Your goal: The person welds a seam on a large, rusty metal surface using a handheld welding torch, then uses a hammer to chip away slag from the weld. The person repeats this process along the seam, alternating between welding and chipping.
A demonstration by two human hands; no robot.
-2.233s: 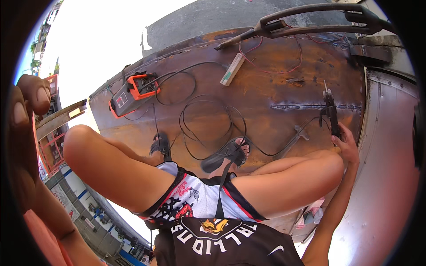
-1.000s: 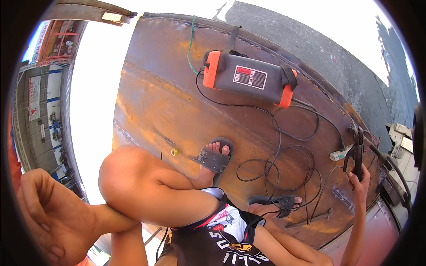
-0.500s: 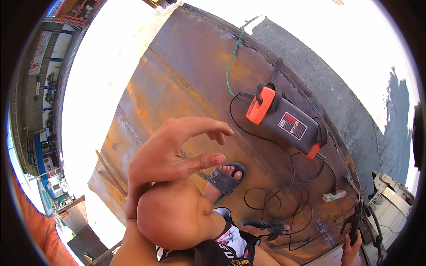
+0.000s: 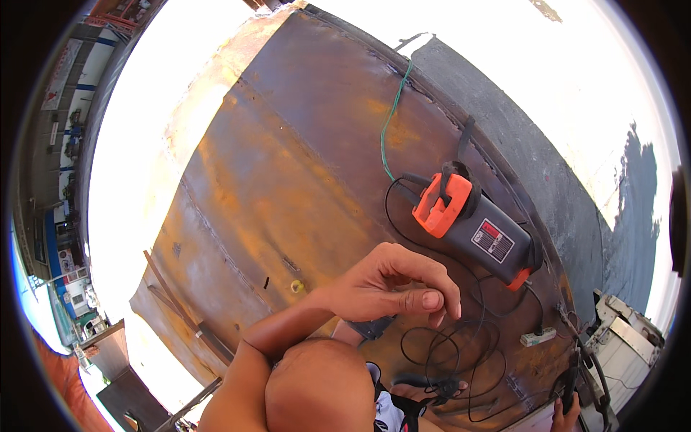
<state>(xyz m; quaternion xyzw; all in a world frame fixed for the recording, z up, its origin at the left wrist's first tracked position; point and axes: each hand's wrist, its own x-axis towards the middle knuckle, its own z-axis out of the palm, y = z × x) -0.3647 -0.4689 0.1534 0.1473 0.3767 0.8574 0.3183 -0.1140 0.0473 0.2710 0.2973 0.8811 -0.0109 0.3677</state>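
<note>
And there's the metal floor (image 4: 317, 137), rust-brown and orange, sweeping across the middle, seams (image 4: 216, 239) running over it! Past its right edge, grey pavement (image 4: 497, 129) in shade, then ground (image 4: 576, 79) bleached white by hard sunlight. Far left, a building (image 4: 43, 165) with blue bands (image 4: 86, 88) curves along the rim; below it, an orange tarp (image 4: 54, 374).

The left head-worn fisheye camera faces down onto the metal plate (image 4: 288, 173), its view centred left of the orange-and-grey machine (image 4: 468, 229), from above and well apart from it.
</note>
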